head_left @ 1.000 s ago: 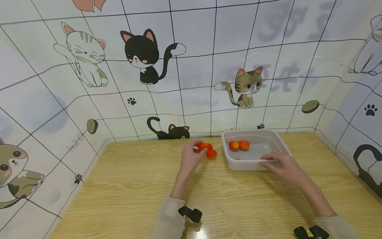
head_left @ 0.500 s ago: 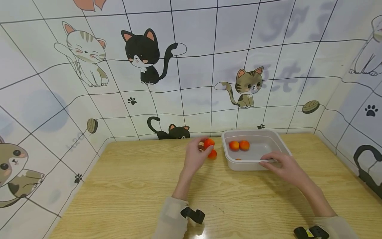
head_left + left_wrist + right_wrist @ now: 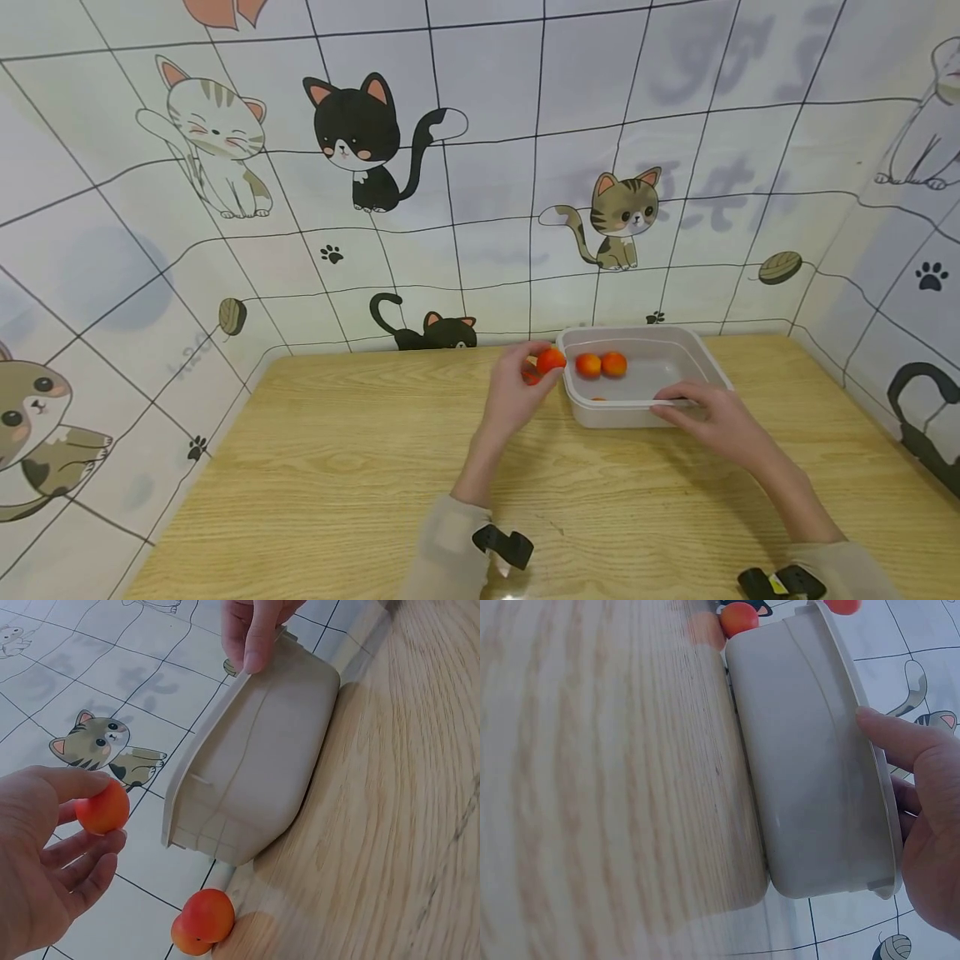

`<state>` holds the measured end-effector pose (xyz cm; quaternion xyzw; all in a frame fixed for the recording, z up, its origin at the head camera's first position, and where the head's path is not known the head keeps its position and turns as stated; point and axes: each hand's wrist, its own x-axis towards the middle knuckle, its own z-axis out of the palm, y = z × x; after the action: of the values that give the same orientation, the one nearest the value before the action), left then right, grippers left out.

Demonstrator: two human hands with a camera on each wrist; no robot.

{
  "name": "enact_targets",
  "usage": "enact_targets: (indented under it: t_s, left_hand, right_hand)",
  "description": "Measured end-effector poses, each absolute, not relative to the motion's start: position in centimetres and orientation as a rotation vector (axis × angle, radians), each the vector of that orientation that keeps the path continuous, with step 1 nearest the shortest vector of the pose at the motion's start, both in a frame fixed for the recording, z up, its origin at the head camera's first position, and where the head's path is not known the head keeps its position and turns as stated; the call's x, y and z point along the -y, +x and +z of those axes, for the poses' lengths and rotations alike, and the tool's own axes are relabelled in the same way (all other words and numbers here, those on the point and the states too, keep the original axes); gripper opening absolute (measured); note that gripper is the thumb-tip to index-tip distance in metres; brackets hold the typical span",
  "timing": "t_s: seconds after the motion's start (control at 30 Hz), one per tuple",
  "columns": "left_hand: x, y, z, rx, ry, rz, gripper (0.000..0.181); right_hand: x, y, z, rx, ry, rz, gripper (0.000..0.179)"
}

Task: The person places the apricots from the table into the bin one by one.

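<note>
My left hand pinches a round orange-red fruit between thumb and fingertips, raised off the table just left of a pale grey plastic box. Below it, two more such fruits rest against each other on the table, mostly covered by the hand in the head view. Inside the box, two fruits lie side by side at the left, and the top of another shows behind the front wall. My right hand grips the box's front rim, thumb outside and fingers inside.
The light wooden table extends to the left and in front of the box. Behind it rises a wall covering printed with cartoon cats and a line grid. Each wrist wears a black strap mount.
My left hand has picked the fruit up from the group on the table and carried it right, up to the box's left rim. The right hand and box have stayed in place.
</note>
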<state>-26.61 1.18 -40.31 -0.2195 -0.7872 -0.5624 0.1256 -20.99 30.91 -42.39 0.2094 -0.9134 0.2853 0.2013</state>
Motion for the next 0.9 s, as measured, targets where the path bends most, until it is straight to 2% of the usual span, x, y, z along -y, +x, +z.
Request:
enact_targets:
  t_s: [0.9]
  left_hand:
    - [-5.3,-25.9,-41.5,2.243,-0.760,-1.669,0.034]
  right_hand:
    - [-31.0,-21.1,-42.4,2.565,0.583,0.810,0.013]
